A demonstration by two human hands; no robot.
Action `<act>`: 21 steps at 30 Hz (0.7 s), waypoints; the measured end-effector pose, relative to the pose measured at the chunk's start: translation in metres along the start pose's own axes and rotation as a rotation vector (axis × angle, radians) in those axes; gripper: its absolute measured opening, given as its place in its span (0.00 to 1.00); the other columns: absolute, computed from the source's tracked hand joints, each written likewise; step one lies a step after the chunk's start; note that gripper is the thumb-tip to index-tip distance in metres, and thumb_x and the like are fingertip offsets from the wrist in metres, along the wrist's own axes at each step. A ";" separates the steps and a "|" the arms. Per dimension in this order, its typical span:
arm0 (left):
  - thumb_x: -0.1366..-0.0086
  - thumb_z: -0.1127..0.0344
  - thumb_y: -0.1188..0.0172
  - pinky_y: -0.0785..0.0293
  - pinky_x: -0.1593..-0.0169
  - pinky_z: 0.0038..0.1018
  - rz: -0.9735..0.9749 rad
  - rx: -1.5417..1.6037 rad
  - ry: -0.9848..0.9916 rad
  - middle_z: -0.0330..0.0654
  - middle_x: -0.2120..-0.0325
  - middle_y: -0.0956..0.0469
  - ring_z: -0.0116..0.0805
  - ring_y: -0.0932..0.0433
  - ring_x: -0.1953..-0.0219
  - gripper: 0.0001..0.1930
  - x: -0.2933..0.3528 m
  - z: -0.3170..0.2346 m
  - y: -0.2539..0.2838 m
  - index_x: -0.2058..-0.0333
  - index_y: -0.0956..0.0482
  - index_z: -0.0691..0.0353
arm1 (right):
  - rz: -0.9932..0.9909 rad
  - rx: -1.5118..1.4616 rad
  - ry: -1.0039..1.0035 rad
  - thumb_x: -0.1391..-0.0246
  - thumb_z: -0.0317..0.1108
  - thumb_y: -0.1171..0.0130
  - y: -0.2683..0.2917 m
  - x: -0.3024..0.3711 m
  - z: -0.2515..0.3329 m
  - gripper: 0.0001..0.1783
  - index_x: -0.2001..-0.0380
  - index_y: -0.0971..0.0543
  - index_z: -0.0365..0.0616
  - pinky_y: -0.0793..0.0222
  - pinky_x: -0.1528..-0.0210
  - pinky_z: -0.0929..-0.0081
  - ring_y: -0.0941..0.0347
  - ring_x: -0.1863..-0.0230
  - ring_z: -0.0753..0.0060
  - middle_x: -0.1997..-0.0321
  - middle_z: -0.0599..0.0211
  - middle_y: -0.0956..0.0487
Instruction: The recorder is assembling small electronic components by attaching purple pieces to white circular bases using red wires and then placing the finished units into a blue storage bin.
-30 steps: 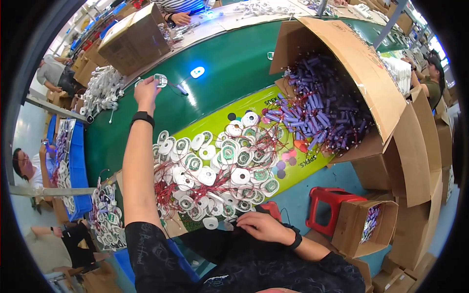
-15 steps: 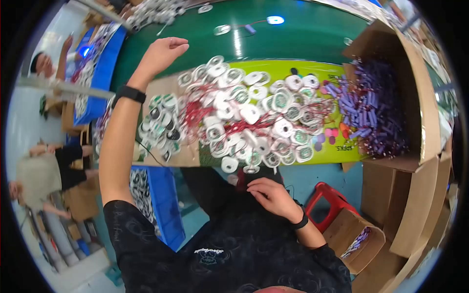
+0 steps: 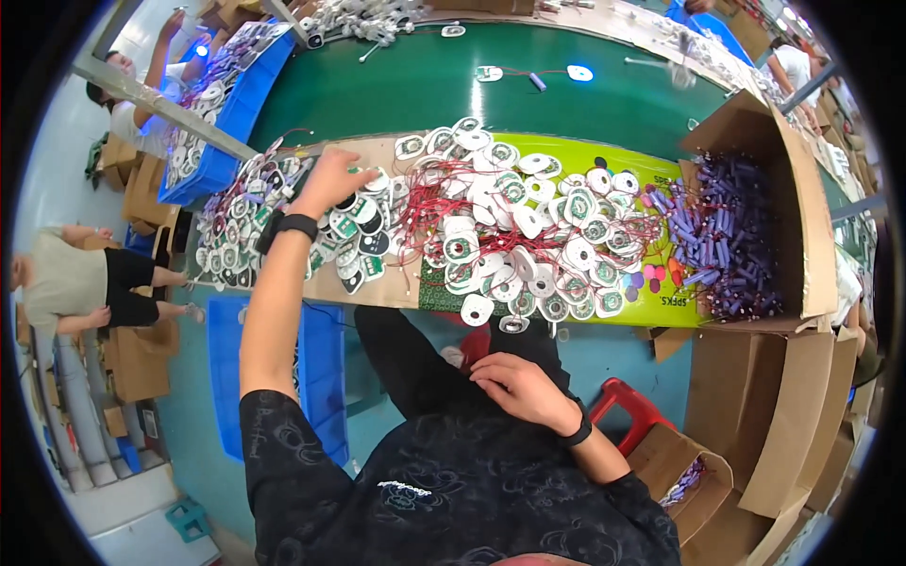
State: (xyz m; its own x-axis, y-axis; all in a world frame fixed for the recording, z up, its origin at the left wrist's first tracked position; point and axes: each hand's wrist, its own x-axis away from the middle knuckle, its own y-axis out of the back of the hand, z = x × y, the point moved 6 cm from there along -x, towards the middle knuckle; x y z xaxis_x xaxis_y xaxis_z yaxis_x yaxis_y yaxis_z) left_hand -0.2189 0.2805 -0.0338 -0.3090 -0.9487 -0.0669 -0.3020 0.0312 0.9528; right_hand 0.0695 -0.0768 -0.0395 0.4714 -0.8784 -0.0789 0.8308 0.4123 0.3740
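Note:
My left hand (image 3: 330,179), wearing a black wristband, reaches over a heap of white disc-shaped parts with green circuit boards (image 3: 351,224). Its fingers are bent and apart, close to a white part at the heap's far edge; whether they touch it is hard to make out. My right hand (image 3: 525,389) hovers before my shirt, below the table edge, fingers loosely bent and the thumb apart, with nothing visible in it. Between the hands spreads a larger pile of white round parts with red wires (image 3: 510,226), partly on a yellow-green sheet (image 3: 651,307).
A cardboard box (image 3: 819,217) at the right holds purple cylinders with wires. On the green surface (image 3: 406,90) lie wired white parts, one glowing blue (image 3: 579,73). Blue bins (image 3: 226,368) stand left, a red stool (image 3: 628,406) right. Other people are beyond the left side.
My left hand has come back from over the green surface and down to the heap of circuit-board parts, its fingers spreading. The view has swung left. My right hand stays near my lap.

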 end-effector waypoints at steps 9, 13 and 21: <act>0.46 0.60 0.27 0.24 0.51 0.40 -0.037 0.160 0.050 0.53 0.64 0.18 0.54 0.19 0.59 0.18 0.011 -0.018 0.018 0.61 0.17 0.65 | -0.046 -0.059 -0.091 0.41 0.25 0.38 0.011 0.019 0.001 0.09 0.58 0.17 0.39 0.24 0.49 0.66 0.21 0.51 0.56 0.52 0.60 0.18; 0.38 0.70 0.31 0.24 0.52 0.28 -0.144 0.646 0.015 0.45 0.56 0.19 0.31 0.20 0.53 0.18 0.048 -0.083 0.046 0.52 0.27 0.66 | -0.138 -0.046 -0.064 0.41 0.26 0.40 0.038 0.012 0.004 0.09 0.57 0.18 0.39 0.24 0.47 0.64 0.21 0.51 0.55 0.54 0.59 0.19; 0.34 0.80 0.41 0.15 0.55 0.35 0.105 1.348 0.268 0.58 0.48 0.22 0.44 0.16 0.54 0.20 0.244 -0.207 -0.002 0.45 0.33 0.65 | -0.304 -0.118 -0.026 0.38 0.25 0.41 0.100 -0.001 -0.016 0.10 0.54 0.19 0.39 0.25 0.51 0.67 0.21 0.53 0.59 0.55 0.61 0.18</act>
State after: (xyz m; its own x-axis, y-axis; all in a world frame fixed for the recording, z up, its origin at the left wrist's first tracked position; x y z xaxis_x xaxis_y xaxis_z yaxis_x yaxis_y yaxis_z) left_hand -0.1073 -0.0157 0.0092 -0.2493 -0.9493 0.1915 -0.9679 0.2377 -0.0817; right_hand 0.1569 -0.0311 -0.0170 0.1896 -0.9709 -0.1462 0.9616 0.1536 0.2273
